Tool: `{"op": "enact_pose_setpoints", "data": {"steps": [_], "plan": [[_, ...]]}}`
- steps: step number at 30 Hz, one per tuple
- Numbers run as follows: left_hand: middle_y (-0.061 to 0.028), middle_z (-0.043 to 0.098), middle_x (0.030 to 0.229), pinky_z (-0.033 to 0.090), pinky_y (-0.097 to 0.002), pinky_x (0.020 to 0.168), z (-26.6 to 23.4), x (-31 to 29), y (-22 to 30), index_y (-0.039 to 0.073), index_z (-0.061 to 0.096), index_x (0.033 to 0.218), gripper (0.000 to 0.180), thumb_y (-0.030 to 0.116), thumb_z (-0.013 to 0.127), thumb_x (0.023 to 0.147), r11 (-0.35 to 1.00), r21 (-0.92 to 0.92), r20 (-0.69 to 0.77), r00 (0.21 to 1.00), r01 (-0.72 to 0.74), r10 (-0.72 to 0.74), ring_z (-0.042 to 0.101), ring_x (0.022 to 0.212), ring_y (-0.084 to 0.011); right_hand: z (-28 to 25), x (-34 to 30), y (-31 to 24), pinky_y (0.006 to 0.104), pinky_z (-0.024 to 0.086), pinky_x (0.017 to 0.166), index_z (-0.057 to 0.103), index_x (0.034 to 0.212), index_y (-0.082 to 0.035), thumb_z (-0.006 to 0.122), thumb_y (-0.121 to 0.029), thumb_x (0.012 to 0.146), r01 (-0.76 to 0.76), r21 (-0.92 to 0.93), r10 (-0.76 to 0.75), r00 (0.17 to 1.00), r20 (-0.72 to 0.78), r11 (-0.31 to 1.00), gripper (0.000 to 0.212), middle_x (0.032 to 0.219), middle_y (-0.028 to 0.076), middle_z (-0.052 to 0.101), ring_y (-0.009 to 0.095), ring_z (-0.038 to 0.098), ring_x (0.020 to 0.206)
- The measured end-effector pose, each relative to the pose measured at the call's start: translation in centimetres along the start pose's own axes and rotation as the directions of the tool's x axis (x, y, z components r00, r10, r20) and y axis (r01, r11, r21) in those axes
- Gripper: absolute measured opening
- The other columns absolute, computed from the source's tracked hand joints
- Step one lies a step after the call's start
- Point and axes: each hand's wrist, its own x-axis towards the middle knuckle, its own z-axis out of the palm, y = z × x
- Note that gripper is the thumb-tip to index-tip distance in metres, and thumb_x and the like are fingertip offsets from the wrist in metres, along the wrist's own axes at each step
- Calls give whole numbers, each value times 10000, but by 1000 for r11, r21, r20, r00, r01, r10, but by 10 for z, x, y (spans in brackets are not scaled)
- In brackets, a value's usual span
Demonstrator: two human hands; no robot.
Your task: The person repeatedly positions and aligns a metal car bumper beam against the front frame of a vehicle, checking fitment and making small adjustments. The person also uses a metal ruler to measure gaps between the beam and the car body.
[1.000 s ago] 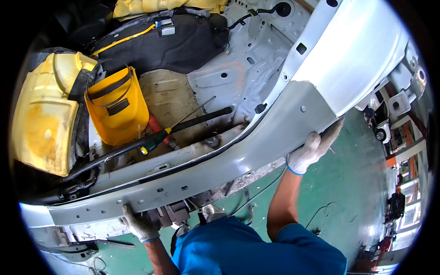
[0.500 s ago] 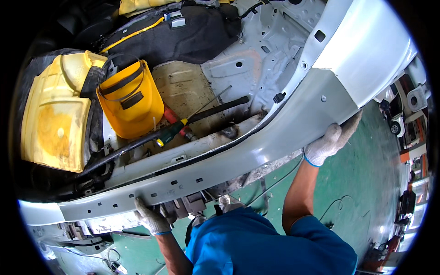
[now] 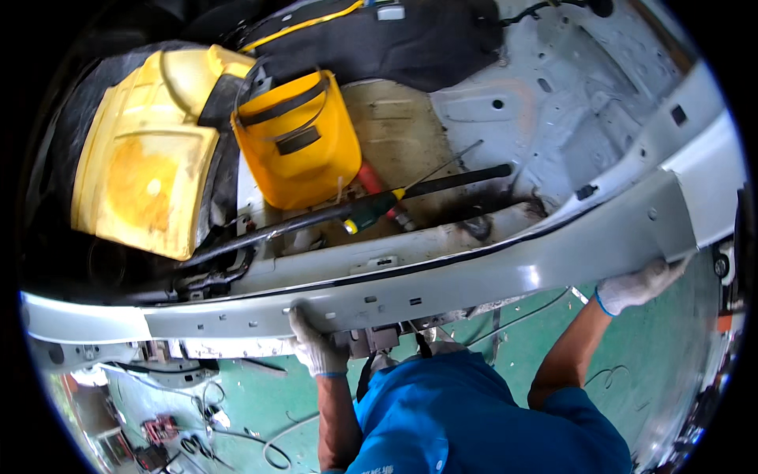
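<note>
A long grey sill panel (image 3: 482, 278) runs along the lower side of a stripped car body. My left hand (image 3: 319, 347), in a white knit glove, grips its lower edge, with the thumb up on the outer face and the other fingers mostly hidden. At the panel's right end, my right hand (image 3: 632, 289), gloved alike, holds the lower edge near the joint with a lighter body panel (image 3: 717, 188). Inside the body, a yellow welding mask (image 3: 312, 162), a green-handled screwdriver (image 3: 373, 213) and a long black bar (image 3: 454, 183) lie beyond the panel.
Yellow foam padding (image 3: 146, 170) sits at the left of the cabin, and dark carpet (image 3: 379, 49) is folded back behind the mask. A red tool (image 3: 371, 180) lies under the bar. Cables (image 3: 276, 446) trail over the green floor (image 3: 493, 379).
The view has turned, so the car body and both hands appear farther right, and more floor shows at the lower left. Both hands keep about the same places on the sill panel.
</note>
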Motion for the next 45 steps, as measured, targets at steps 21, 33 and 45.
{"op": "enact_pose_setpoints", "data": {"steps": [21,33,45], "plan": [[-236,632,1305,561,-434,964,16,15,-19,-107,408,1455,803,272,824,882,910,192,-354,839,-368,414,652,1083,-295,-23,1,20,523,391,1205,329,1608,10,658,-164,981,-70,366,-13,975,221,928,729,1550,266,452,400,483,1407],[-258,488,1539,450,-448,1151,-34,8,-36,-59,114,1652,1025,312,773,960,859,111,103,865,-500,491,528,1364,-300,-1,0,0,436,503,1085,427,1518,122,723,-427,909,-3,181,-8,998,60,983,871,1512,318,496,375,579,1305],[-189,648,1168,535,-491,946,101,-21,5,81,627,1387,620,387,795,875,-631,-184,957,-285,-753,60,630,1106,-389,-4,-1,6,395,478,1059,526,1423,131,779,-361,888,194,145,-196,981,-3,970,770,1363,290,609,333,615,1205]]}}
